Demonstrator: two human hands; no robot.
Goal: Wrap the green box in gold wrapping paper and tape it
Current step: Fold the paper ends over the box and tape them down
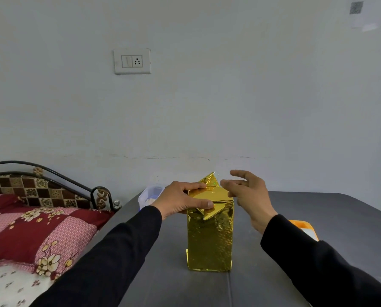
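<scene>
A tall box covered in shiny gold wrapping paper (pixel 209 240) stands upright on the grey table (pixel 295 218). No green shows through the paper. At its top the paper is folded into flaps, and one pointed flap sticks up at the back. My left hand (pixel 180 201) grips the top left edge, thumb pressing a folded flap down on the front. Just right of the top hovers my right hand (pixel 249 196), fingers spread, holding nothing. No tape is visible.
A clear plastic container (pixel 150 194) sits at the table's far left corner behind my left hand. An orange and white object (pixel 305 229) lies partly hidden under my right sleeve. A bed with patterned pillows (pixel 41 231) lies left of the table.
</scene>
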